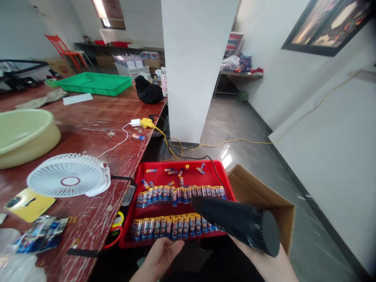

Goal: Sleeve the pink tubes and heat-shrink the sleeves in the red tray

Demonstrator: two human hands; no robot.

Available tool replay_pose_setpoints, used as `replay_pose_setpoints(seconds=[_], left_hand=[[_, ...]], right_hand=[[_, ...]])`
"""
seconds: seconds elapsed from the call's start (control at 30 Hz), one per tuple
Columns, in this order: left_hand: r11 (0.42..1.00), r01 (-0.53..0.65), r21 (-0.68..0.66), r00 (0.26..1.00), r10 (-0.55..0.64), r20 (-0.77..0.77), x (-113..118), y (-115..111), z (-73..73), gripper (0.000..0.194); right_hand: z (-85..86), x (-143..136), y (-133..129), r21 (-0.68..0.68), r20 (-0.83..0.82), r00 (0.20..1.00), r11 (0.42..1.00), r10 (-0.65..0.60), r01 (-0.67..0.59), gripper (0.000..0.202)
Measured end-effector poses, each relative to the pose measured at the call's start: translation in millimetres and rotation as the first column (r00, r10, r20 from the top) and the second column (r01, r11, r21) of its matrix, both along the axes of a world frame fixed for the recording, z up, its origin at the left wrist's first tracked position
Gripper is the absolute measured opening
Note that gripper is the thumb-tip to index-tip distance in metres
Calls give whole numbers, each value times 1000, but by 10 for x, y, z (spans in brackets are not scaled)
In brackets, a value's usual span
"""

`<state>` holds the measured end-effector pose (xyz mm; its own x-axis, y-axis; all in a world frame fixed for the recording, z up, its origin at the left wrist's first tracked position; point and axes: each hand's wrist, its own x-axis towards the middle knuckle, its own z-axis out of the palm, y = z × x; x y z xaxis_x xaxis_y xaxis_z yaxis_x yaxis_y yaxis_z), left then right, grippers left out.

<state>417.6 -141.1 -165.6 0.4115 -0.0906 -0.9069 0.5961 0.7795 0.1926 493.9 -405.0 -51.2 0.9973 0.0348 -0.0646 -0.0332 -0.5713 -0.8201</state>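
Note:
My right hand is wrapped round a black heat gun, mostly from below; its narrow nozzle points left over a red tray. Many small tubes with yellow caps and blue printed wraps stand in the tray, in a front row and a back row. Several loose tubes lie behind them. At the tray's front edge, my left hand is open, thumb and fingers extended, close to the front row and holding nothing. The heat gun covers part of the rows' right end.
An open cardboard box adjoins the tray's right side. On the red table at left are a white fan, a yellow phone, a cream basin and a green tray. A black cord crosses the red tray's far right corner.

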Motion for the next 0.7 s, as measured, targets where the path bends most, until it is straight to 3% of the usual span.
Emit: replay_pose_setpoints(seconds=[0.13,0.27,0.33,0.4,0.5,0.6,0.7], left_hand=[[1000,9,-19,1000,-9,18,11,4,14,31],[988,147,41,986,-149,75,-134,-55,166,21],[961,231,150,956,-253,150,-215,-33,242,28],[897,268,350,907,-358,223,-259,72,275,35],[686,202,699,826,-503,255,-196,372,245,44],[361,86,929,769,-616,169,38,674,155,57],[55,27,998,757,-653,15,355,754,-5,68]], right_hand=[[69,-25,-32,-52,1,1000,999,-4,4,58],[44,91,5,-102,6,1000,995,12,-12,53],[-5,178,61,-99,0,998,994,55,-55,47],[-35,246,117,-93,10,995,990,103,-101,45],[-6,279,153,-159,26,985,974,170,-164,40],[42,267,159,-247,-1,977,947,214,-207,33],[9,273,227,-228,34,984,961,172,-160,41]])
